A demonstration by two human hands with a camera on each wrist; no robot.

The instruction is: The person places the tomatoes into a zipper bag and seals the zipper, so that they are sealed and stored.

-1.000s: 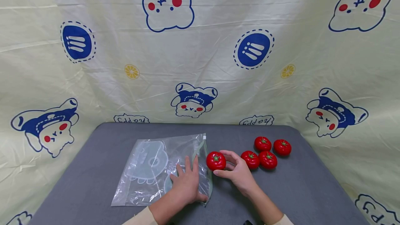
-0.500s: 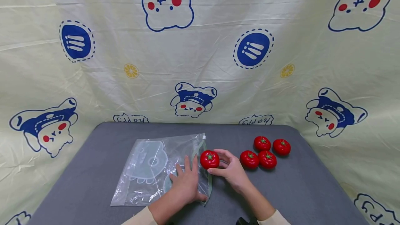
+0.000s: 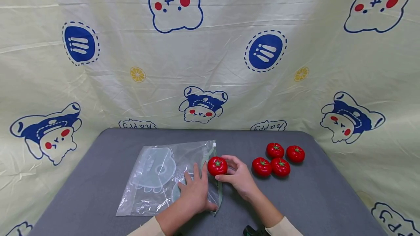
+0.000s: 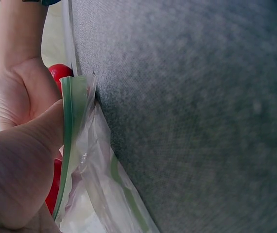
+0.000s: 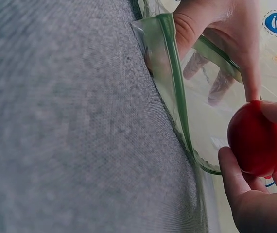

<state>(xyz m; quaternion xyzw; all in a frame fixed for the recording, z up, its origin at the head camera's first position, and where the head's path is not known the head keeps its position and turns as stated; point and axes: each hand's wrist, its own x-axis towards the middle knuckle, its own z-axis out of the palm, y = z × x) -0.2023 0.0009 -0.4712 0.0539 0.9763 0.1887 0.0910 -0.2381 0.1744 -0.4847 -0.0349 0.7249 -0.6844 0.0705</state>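
A clear plastic zip bag (image 3: 131, 203) with a pale printed figure lies on the grey table in the head view, its mouth facing right. My left hand (image 3: 196, 192) is at that mouth with fingers spread, holding it apart. In the right wrist view, the left thumb lies behind the green zip edge (image 5: 176, 82), and other fingers show through the plastic. My right hand (image 3: 241, 177) grips a red tomato (image 3: 217, 165) between thumb and fingers, right at the bag's mouth. The left index fingertip looks to be touching or very near this tomato (image 5: 256, 141).
Several more red tomatoes (image 3: 280, 167) with green stems sit grouped to the right of the right hand. A grey cloth (image 3: 98, 192) covers the table. Behind it hangs a pale printed curtain (image 3: 223, 57). A black object (image 3: 251, 231) shows by the right wrist.
My right hand has carried the tomato leftward, from beside the bag to its mouth. The left hand and the bag have stayed nearly still, and so have the other tomatoes.
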